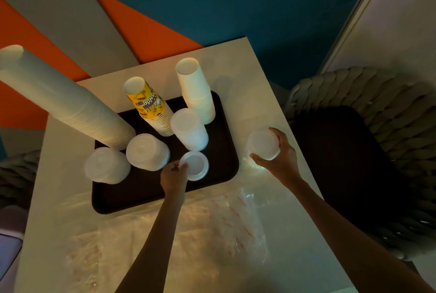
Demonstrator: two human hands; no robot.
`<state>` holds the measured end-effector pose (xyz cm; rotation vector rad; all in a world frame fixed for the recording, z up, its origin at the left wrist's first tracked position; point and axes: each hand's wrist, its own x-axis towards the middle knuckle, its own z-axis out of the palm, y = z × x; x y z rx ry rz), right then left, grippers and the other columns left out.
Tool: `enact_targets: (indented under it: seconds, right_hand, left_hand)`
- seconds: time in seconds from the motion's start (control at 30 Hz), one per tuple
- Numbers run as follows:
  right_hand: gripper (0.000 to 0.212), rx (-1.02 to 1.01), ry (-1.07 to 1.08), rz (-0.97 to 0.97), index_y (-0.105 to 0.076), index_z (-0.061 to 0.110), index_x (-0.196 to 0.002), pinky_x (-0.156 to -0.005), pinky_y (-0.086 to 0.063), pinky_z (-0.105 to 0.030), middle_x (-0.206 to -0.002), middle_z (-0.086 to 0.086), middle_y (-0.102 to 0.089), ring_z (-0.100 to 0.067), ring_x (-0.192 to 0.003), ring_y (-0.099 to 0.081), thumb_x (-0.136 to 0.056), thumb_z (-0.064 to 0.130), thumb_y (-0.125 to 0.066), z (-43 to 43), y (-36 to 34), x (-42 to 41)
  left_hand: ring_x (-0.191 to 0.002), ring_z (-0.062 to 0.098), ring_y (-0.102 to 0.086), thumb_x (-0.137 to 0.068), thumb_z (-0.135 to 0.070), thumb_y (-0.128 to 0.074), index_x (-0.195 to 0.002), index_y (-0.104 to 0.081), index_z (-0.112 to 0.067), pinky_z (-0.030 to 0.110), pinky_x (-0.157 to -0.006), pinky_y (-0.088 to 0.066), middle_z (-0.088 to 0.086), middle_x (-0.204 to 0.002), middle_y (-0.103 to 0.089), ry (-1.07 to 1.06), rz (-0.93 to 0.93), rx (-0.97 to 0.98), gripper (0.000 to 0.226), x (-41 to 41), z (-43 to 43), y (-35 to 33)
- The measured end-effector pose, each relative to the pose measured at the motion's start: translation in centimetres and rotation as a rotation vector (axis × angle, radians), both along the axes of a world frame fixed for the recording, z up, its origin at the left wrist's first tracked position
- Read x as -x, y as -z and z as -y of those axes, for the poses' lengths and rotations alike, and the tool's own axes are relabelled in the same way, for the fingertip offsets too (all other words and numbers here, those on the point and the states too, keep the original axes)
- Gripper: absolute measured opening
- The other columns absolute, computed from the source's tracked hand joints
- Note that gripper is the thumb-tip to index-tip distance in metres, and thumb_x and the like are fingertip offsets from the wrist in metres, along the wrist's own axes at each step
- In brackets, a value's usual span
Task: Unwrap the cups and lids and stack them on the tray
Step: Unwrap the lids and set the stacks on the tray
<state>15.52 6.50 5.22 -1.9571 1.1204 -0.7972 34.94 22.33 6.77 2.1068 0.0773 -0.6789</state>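
Pale surface (247, 68): left hand (174, 175) pinches one lid (195, 165) at the tray's (146, 194) 5 o'clock; right hand (279, 159) grips a lid stack (262, 144); best lowered squarely.

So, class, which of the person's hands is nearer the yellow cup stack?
Left. The left hand pinches a lid over the tray, in front of the yellow cups; the right hand holds lids off the tray's right side.

table (247, 75) | woven chair (377, 108); dark seat (342, 162) | orange wall panel (151, 28)
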Motion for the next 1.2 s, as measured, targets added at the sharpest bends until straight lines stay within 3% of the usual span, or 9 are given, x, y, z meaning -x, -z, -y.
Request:
enact_targets:
  seconds: [0.3,0.43,0.67,0.9,1.03,1.1,1.2]
  right_hand:
    - [0.088,0.013,-0.012,-0.022,-0.048,0.005,-0.128,-0.087,-0.048,-0.031,-0.124,-0.011,-0.058,-0.014,-0.108,-0.049,-0.055,0.028,-0.091,0.1,0.3,0.0]
    - [0.087,0.027,-0.013,-0.024,-0.048,0.003,-0.128,-0.086,-0.047,-0.028,-0.123,-0.013,-0.058,-0.014,-0.107,-0.048,-0.055,0.026,-0.091,0.1,0.2,0.0]
    - [0.087,0.031,-0.03,-0.022,-0.049,0.001,-0.127,-0.085,-0.049,-0.031,-0.123,-0.015,-0.058,-0.016,-0.107,-0.049,-0.055,0.024,-0.091,0.2,0.1,0.0]
    - [0.087,0.015,-0.036,-0.015,-0.048,0.004,-0.128,-0.086,-0.048,-0.03,-0.124,-0.013,-0.057,-0.015,-0.108,-0.048,-0.056,0.025,-0.09,0.1,0.2,0.1]
    - [0.09,-0.008,-0.03,-0.012,-0.046,0.006,-0.13,-0.087,-0.048,-0.027,-0.126,-0.01,-0.056,-0.013,-0.109,-0.047,-0.055,0.028,-0.09,0.2,0.4,0.2]
    - [0.091,-0.011,-0.031,-0.007,-0.046,0.006,-0.131,-0.088,-0.048,-0.028,-0.126,-0.009,-0.056,-0.012,-0.11,-0.047,-0.055,0.029,-0.09,0.2,0.3,0.2]
    - [0.096,0.006,-0.04,-0.005,-0.044,0.004,-0.133,-0.089,-0.05,-0.033,-0.127,-0.011,-0.056,-0.015,-0.111,-0.05,-0.054,0.034,-0.09,0.2,0.3,0.4]
  left_hand:
    - [-0.093,0.022,-0.061,-0.087,-0.011,-0.061,-0.107,-0.062,0.001,0.028,-0.07,-0.046,0.014,-0.103,-0.065,0.061,0.148,-0.092,0.023,-1.2,1.1,1.2]
    - [-0.099,0.028,-0.063,-0.085,-0.013,-0.062,-0.105,-0.063,-0.001,0.035,-0.075,-0.053,0.017,-0.108,-0.064,0.103,0.182,-0.174,0.023,-1.3,1.0,1.8]
    - [-0.099,0.026,-0.062,-0.088,-0.012,-0.06,-0.114,-0.06,-0.002,0.025,-0.064,-0.045,0.015,-0.109,-0.064,0.1,0.081,-0.215,0.027,-0.8,0.4,1.5]
    - [-0.108,0.027,-0.058,-0.088,-0.011,-0.059,-0.121,-0.055,-0.001,0.028,-0.074,-0.043,0.015,-0.12,-0.06,0.088,0.098,-0.213,0.034,-0.3,0.3,1.6]
    - [-0.12,0.032,-0.047,-0.087,-0.012,-0.06,-0.129,-0.048,-0.005,0.044,-0.093,-0.044,0.017,-0.131,-0.048,0.096,0.268,-0.217,0.044,1.5,0.1,0.8]
    - [-0.119,0.029,-0.047,-0.088,-0.011,-0.06,-0.127,-0.051,-0.006,0.04,-0.093,-0.043,0.014,-0.128,-0.051,0.154,0.429,-0.143,0.041,3.1,0.6,-0.2]
    - [-0.098,0.02,-0.06,-0.089,-0.003,-0.058,-0.111,-0.061,-0.006,0.023,-0.08,-0.047,0.004,-0.106,-0.059,0.348,0.518,0.129,0.023,5.6,2.7,-2.0]
